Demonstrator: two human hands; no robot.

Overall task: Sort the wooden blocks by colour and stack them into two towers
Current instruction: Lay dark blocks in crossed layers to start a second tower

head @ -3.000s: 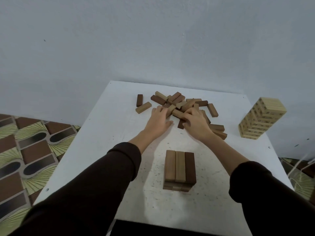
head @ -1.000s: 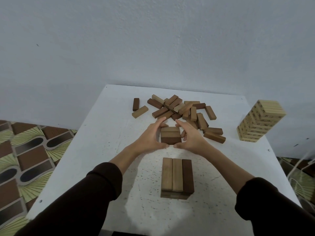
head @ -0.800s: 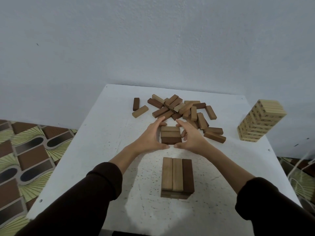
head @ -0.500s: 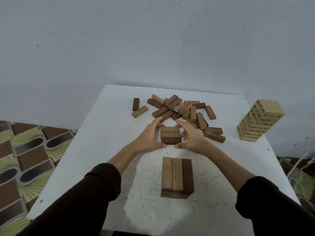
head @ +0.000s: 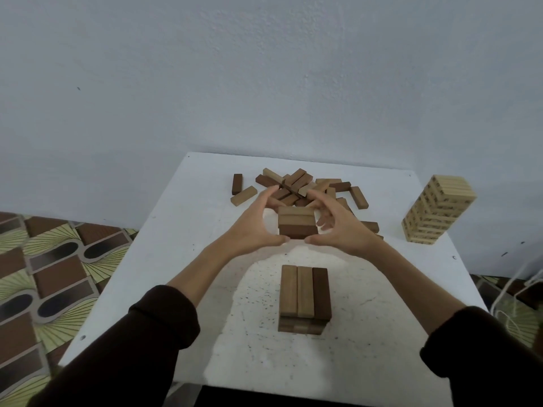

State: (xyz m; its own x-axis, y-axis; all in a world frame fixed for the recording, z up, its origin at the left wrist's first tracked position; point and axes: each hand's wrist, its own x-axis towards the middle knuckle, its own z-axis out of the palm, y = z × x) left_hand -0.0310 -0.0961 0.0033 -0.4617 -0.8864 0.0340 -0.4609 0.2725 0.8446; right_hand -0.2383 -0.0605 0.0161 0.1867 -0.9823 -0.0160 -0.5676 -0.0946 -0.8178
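Observation:
Three brown blocks (head: 296,223) are pressed side by side between my hands, above the white table (head: 164,239). My left hand (head: 255,227) grips the set's left end and my right hand (head: 338,227) grips its right end, thumbs under the near edge. A short brown tower (head: 305,298) stands in front of them, its top layer made of two light-brown blocks and one dark block. Behind my hands lies a loose pile of brown blocks (head: 302,186), partly hidden by my fingers.
A tall pale-wood tower (head: 435,214) stands near the table's right edge. A dark block (head: 237,183) and a light one (head: 244,196) lie apart at the pile's left. Patterned floor shows to the left, cords to the right.
My hands took three blocks out of the pile, squared them together and brought them toward me. In the last second they lifted the set slightly.

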